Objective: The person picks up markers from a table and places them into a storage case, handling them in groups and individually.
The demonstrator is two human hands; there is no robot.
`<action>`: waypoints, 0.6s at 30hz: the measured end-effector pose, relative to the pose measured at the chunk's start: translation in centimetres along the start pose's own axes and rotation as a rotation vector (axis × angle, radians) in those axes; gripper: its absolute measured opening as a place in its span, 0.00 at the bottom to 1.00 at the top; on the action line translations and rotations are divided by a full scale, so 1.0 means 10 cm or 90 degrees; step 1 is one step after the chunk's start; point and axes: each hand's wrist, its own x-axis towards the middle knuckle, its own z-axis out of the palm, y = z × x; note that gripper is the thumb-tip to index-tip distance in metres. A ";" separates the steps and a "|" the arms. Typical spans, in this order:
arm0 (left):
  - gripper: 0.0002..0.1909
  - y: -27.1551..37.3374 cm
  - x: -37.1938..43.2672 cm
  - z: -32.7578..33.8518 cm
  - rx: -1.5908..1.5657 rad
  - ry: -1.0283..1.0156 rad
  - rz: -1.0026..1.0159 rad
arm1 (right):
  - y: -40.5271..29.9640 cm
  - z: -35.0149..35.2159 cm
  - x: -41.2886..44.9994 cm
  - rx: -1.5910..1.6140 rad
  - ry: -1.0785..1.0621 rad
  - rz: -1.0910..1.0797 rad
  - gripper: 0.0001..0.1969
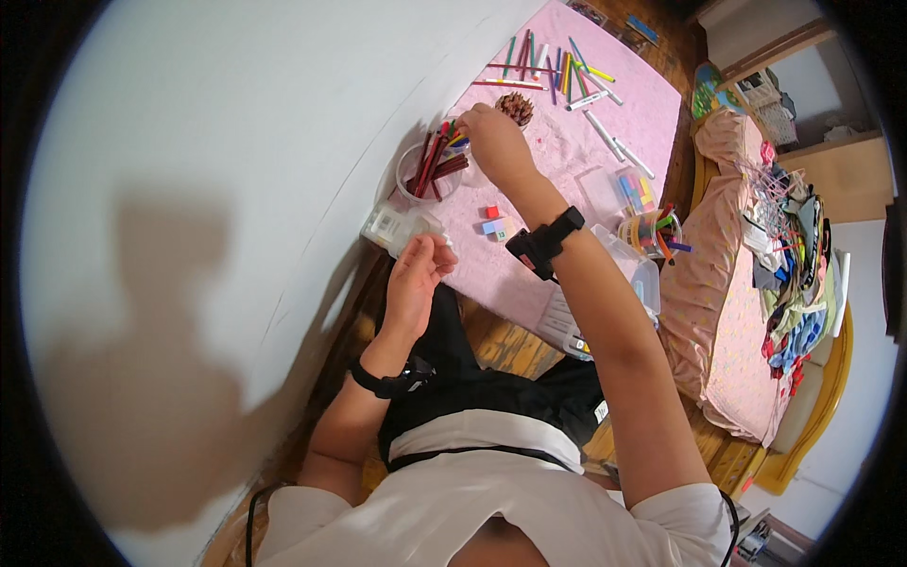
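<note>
My right hand (499, 142) reaches across the pink table (489, 269). Its fingertips are down at brightly coloured pens (453, 132) standing in a clear cup by the wall; whether they grip one is hidden. Beside that cup is a round clear tub (409, 186) with a bundle of dark red pencils (429, 164) leaning in it. My left hand (418, 276) hovers at the near table edge, fingers loosely curled and apart from the thumb, with nothing visible in it. Just beyond it lies a clear plastic box (388, 225) bearing a label.
Red, blue and pale small blocks (494, 221) lie mid-table. A pine cone (515, 108) and scattered pencils and markers (567, 71) are farther back. Clear boxes (641, 273) and a pen-filled tub (641, 232) line the right side. The wall (319, 142) borders the left; a bed (716, 298) stands right.
</note>
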 end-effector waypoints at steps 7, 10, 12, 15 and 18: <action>0.13 -0.03 0.00 0.03 0.028 -0.021 -0.021 | 0.17 -0.03 -0.02 0.214 0.053 0.070 0.09; 0.12 0.00 0.03 0.11 0.105 -0.019 0.010 | 0.11 -0.11 -0.06 0.281 0.090 0.099 0.10; 0.11 0.05 0.10 0.19 0.303 -0.050 0.178 | 0.06 -0.29 -0.12 0.307 0.056 0.133 0.11; 0.10 0.22 0.34 0.29 0.508 -0.016 0.352 | -0.07 -0.69 -0.31 0.386 0.036 0.116 0.10; 0.12 0.45 0.57 0.64 0.678 -0.016 0.458 | -0.22 -1.22 -0.72 0.412 0.042 0.118 0.09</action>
